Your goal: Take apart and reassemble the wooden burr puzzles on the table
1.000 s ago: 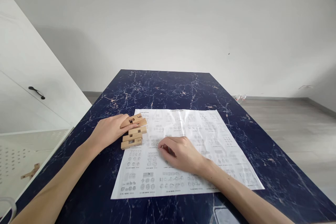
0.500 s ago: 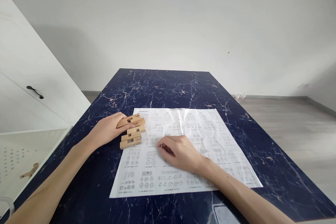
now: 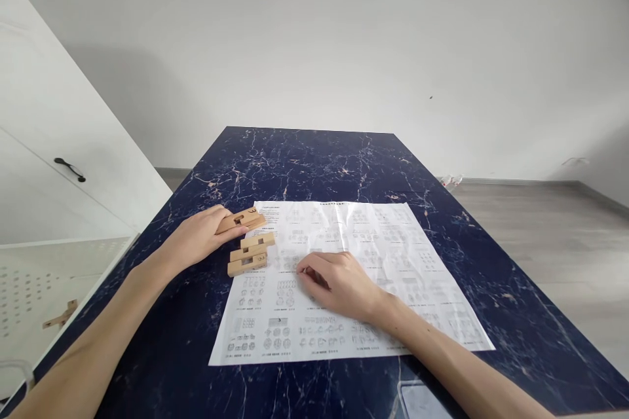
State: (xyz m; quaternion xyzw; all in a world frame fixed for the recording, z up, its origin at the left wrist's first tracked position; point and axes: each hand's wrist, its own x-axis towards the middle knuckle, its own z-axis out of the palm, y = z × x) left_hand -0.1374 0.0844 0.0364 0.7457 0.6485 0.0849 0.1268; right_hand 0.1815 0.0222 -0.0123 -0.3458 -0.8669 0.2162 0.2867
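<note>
My left hand [image 3: 199,236] is closed on notched wooden puzzle pieces [image 3: 246,217] at the left edge of a printed sheet [image 3: 373,357]; a mark like a 3 shows on top, and the fingers partly cover the wood. Just nearer to me, a few more notched wooden pieces [image 3: 248,264] lie side by side, apart from that hand, overlapping the paper's edge. My right hand [image 3: 341,283] rests on the middle of the sheet with its fingers curled in. A hollow shows between its thumb and fingers, with nothing visible inside. Small diagrams cover the creased paper.
The sheet lies on a dark blue marbled table [image 3: 304,167] against a pale wall. A flat, phone-like object [image 3: 420,398] sits by the near edge, under my right forearm. At left are a white cabinet [image 3: 39,105] and a crossed wooden piece [image 3: 61,315] on a perforated white surface.
My left hand has shifted slightly left and away from me with the held pieces, widening the gap to the loose ones. My right hand keeps its place on the sheet.
</note>
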